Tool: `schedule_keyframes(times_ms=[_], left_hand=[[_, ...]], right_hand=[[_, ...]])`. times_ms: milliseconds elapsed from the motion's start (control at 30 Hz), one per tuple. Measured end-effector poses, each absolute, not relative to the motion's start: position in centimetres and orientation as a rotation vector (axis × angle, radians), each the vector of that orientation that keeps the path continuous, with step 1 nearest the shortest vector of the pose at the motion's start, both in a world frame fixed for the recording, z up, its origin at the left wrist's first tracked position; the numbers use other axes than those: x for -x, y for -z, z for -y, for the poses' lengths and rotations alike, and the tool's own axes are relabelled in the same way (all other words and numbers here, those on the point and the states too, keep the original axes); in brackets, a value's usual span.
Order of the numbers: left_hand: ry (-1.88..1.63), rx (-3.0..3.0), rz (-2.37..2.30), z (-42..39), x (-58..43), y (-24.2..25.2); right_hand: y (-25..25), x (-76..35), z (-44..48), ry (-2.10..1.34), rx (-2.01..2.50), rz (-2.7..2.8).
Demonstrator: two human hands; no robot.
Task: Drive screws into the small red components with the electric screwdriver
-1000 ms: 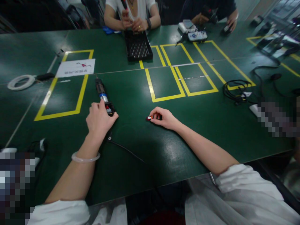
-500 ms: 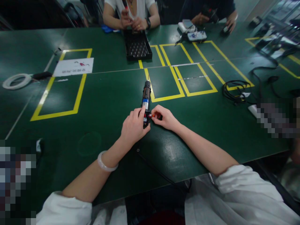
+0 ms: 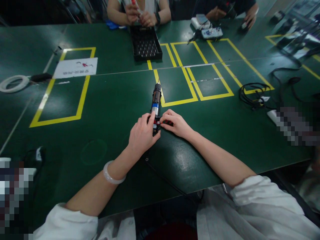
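A slim cylindrical power tool (image 3: 156, 96), which looks like an electric screwdriver with its inside bared, lies on the green table pointing away from me. It has a dark nose with a thin tip, a silver and blue middle, and small red parts near its rear. My left hand (image 3: 142, 131) is closed round the rear from the left, hiding part of it. On the right side, my right hand (image 3: 175, 123) pinches at the red parts; what its fingertips hold is too small to make out. A black cord (image 3: 170, 181) runs from below my left hand to the table's near edge.
Yellow tape rectangles (image 3: 83, 96) mark the table. Across from me, a person's hands (image 3: 142, 16) work above a black tray (image 3: 146, 45). A white sheet (image 3: 76, 67) and a white ring (image 3: 15, 83) lie left; coiled black cable (image 3: 255, 95) lies right.
My right fingertips have shifted slightly left, closer to the tool's side, and the orange-red bit between them shows less. The left hand keeps its hold. The view has tilted a little.
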State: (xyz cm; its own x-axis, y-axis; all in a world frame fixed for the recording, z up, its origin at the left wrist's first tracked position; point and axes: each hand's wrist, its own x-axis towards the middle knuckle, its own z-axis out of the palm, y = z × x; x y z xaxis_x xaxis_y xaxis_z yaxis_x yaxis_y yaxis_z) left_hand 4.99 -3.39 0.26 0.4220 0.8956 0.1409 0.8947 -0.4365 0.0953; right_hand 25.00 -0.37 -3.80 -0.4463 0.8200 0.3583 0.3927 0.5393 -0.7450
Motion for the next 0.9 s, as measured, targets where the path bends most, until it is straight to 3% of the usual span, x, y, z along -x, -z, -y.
schedule_keyframes(times_ms=[433,900], left_hand=[[-0.229,-2.500,-1.794,2.4,-6.1,-0.6],[-0.064,-2.535,-1.887,1.5,-3.6,-1.1]], right_hand=[[2.9,-24.6,1.3,-0.660,1.001,2.012],[4.0,-25.0,0.4,-0.943,0.987,1.826]])
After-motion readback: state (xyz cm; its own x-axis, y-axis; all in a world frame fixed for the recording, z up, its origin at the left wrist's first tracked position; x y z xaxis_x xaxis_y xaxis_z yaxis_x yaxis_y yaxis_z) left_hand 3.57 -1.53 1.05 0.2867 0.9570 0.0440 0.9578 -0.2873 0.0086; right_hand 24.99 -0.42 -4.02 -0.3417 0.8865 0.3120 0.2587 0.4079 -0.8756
